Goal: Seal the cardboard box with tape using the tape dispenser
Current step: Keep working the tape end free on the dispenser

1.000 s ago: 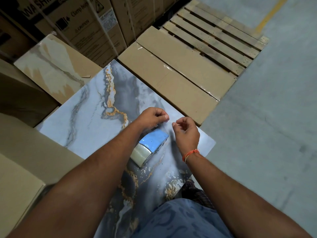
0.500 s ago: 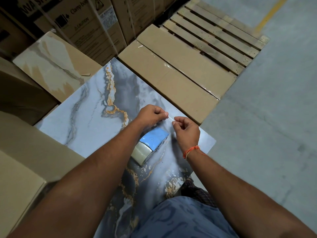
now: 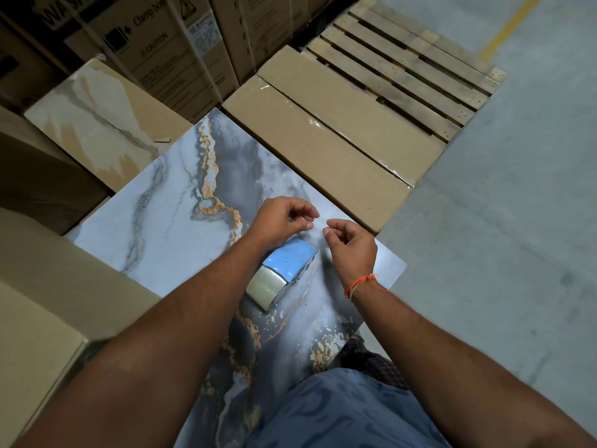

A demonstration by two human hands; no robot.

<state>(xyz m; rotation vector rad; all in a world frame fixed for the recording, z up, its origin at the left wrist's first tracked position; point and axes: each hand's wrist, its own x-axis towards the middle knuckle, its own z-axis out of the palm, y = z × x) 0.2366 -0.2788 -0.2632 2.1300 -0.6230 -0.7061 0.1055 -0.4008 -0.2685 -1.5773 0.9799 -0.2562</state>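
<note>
A blue tape dispenser [image 3: 289, 260] with a roll of clear tape [image 3: 266, 286] lies on its side on a blue-grey marbled tile [image 3: 181, 221]. Just above its front end, my left hand [image 3: 279, 221] and my right hand [image 3: 352, 250] each pinch one end of a short, thin strip of clear tape [image 3: 319, 222] stretched between their fingertips. Neither hand touches the dispenser. Beyond the tile lies a long flat cardboard box [image 3: 323, 150] with clear tape along its far edge.
A second flat box [image 3: 349, 101] and a wooden pallet [image 3: 410, 69] lie behind the first. Tall printed cartons [image 3: 155, 46] stand at the back, a beige marbled tile [image 3: 97, 114] at left, and plain cardboard [image 3: 48, 286] at near left. Concrete floor [image 3: 500, 237] fills the right.
My two hands have drawn slightly apart above the dispenser, with the thin tape strip now stretched between their fingertips. The dispenser has not moved.
</note>
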